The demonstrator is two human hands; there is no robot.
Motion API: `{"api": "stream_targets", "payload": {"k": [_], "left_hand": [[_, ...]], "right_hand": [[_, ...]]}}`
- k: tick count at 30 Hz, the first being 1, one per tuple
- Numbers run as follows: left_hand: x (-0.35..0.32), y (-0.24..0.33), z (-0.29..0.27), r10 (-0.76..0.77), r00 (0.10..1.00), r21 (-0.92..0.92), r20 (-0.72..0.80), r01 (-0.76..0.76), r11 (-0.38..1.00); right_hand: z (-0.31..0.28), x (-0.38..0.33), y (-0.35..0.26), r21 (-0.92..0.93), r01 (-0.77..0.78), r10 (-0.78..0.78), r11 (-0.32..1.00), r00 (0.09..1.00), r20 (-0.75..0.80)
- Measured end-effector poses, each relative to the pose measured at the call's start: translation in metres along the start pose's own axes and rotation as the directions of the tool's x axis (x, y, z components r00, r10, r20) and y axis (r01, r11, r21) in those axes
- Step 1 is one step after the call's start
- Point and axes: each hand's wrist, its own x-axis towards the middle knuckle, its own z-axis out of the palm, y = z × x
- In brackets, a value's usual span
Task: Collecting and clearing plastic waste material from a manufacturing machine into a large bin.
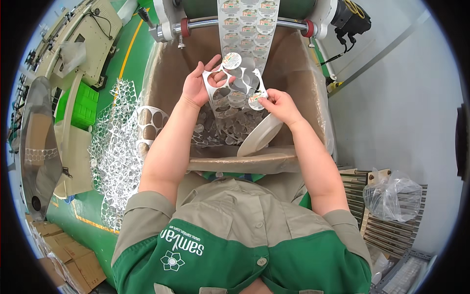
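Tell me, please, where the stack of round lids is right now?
In the head view, the stack of round lids sits right of centre, just below the right hand, above the cardboard box's near rim.

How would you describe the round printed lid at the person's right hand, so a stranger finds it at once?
Start at the big cardboard box under the roller. Above it both hands hold a punched foil strip full of round holes. The round printed lid sits at the strip's lower right edge, pinched by the right hand; a second lid sits higher, by the left thumb.
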Motion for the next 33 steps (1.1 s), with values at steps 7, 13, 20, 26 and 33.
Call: {"api": "stream_targets", "payload": {"k": [7, 13, 20, 26, 33], "left_hand": [[-0.002, -0.002, 0.006, -0.002, 1.000, 0.023, -0.017, 0.002, 1.000], [0.000, 0.002, 0.001, 0.017, 1.000, -0.028, 0.002, -0.017, 0.999], [0.002, -0.003, -0.005, 0.040, 0.998, -0.028, -0.044, -0.042, 0.999], [0.002, -0.012, -0.020, -0.292, 0.803, 0.258, -0.520, 0.473, 0.842], [0.011, -0.036, -0.035, -0.360, 0.662, 0.356, -0.657, 0.694, 0.626]], "right_hand": [[-0.003, -0.001, -0.004, -0.040, 0.039, -0.040, 0.998, 0.999, -0.011], [-0.002, 0.002, -0.006, 0.150, -0.055, 0.043, 0.987, 0.996, 0.083], [-0.008, -0.007, -0.014, -0.381, -0.063, 0.063, 0.922, 0.998, -0.011], [-0.012, -0.004, -0.028, -0.447, -0.315, 0.169, 0.838, 0.927, -0.335], [-0.014, -0.013, -0.003, -0.546, -0.160, 0.242, 0.823, 0.967, 0.081]]}}
